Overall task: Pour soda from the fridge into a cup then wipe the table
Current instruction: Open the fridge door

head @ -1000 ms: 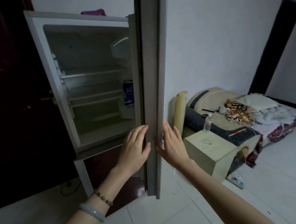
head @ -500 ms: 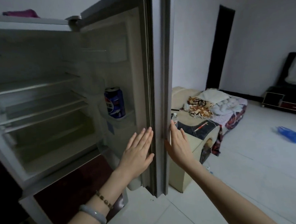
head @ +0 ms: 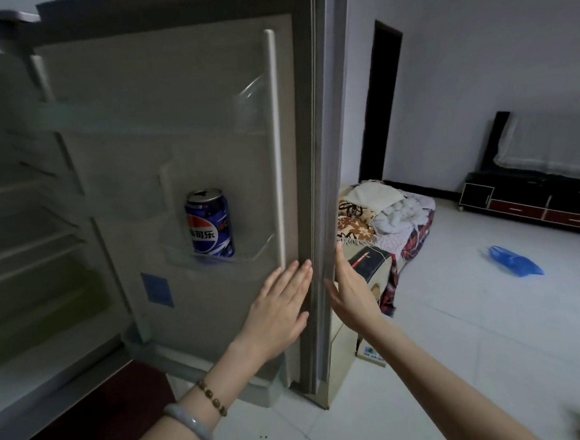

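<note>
Both arms reach forward to the fridge door [head: 186, 131]'s free edge: the left hand [head: 278, 313] lies flat, fingers straight, on its inner face, the right hand [head: 350, 293] flat against its outer side. Neither grips anything. The soda can [head: 210, 223] stands upright in the door shelf [head: 249, 253], near that edge.

Blue plastic bag [head: 515, 266]: on floor [head: 462, 352], well right of right hand [head: 350, 293]
Bedding pile [head: 398, 212]: just beyond it

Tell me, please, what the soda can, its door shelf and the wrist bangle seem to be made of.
The soda can: likely aluminium, glossy printed blue wrap, bare silvery top. The door shelf: clear glossy plastic; the can shows through its wall. The bangle: smooth, pale grey-green, perhaps jade or glass, polished sheen.
</note>
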